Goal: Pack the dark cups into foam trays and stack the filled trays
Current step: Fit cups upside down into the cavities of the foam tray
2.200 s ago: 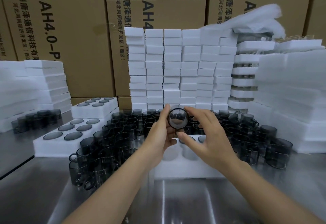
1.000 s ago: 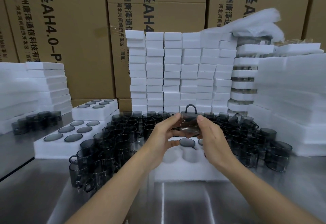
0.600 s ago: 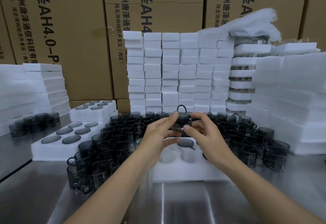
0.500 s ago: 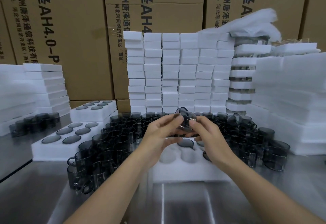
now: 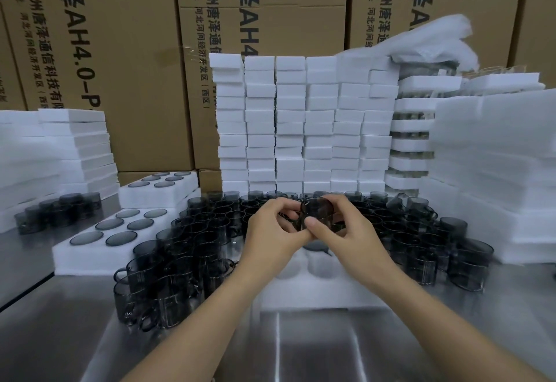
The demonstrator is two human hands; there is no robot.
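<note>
- Dark cup point(image 5: 316, 214), pinched between left hand point(image 5: 270, 240) and right hand point(image 5: 349, 240), which are close together, hovers over the foam tray point(image 5: 316, 294). The tray looks mostly unfilled.
- Loose cups point(image 5: 186, 249) crowd round that tray: plenty left!
- Left of it, further back, filled trays point(image 5: 90, 257) wait.

You are working in a packing warehouse: printed cardboard boxes point(image 5: 120, 51) are standing behind your steel table point(image 5: 316, 345), and stacks of foam trays point(image 5: 496, 156) are surrounding many dark cups point(image 5: 186, 249).
</note>
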